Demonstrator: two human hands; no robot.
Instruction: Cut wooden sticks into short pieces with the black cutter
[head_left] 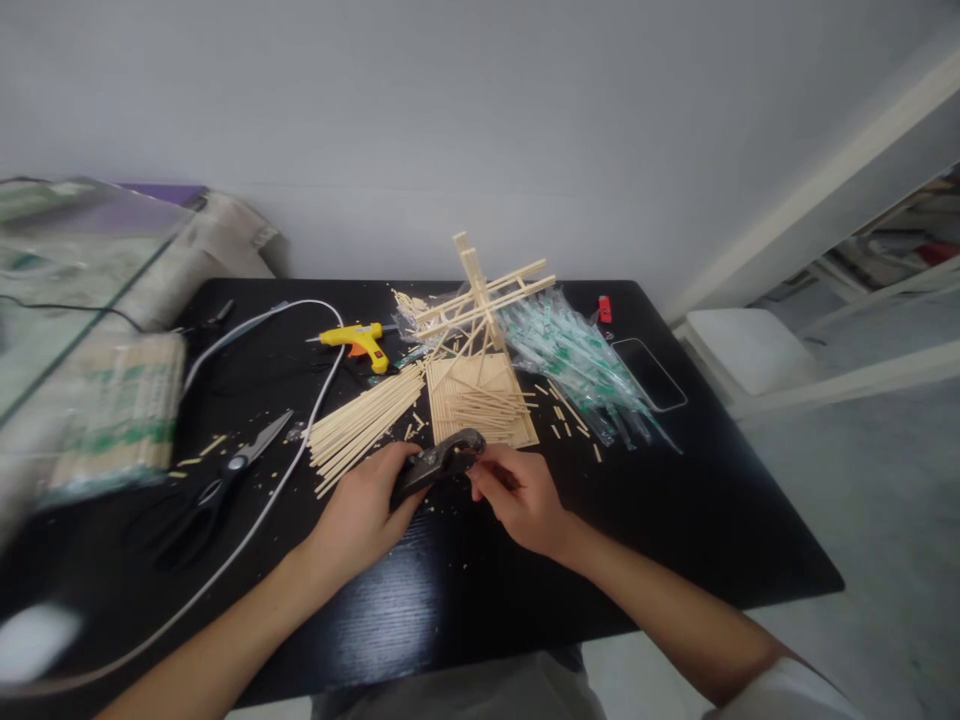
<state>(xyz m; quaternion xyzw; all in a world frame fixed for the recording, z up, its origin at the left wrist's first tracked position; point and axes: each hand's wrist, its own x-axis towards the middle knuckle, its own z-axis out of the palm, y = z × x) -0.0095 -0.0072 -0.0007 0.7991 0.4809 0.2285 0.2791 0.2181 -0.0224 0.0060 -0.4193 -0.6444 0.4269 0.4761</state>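
Observation:
My left hand (371,505) is wrapped round a black hand tool with a curved, hook-like jaw (442,462), held above the near part of the table. At the jaw's right end, my right hand (523,497) has its thumb and fingers pinched together. Whatever they grip is too small or hidden to make out. Just beyond the tool lies a flat base of wooden sticks (526,432) with loose sticks on top. A windmill-like frame of sticks (487,300) rises behind it. Left of the base is a bundle of loose wooden sticks (367,420).
On the black table (645,560) lie a yellow glue gun (360,342), scissors (229,475), wrapped chopsticks (577,355), a phone (649,373) and a red object (604,309). A white cable (281,480) curves along the left, near a packaged stick bundle (116,410). Cut stick bits are scattered about.

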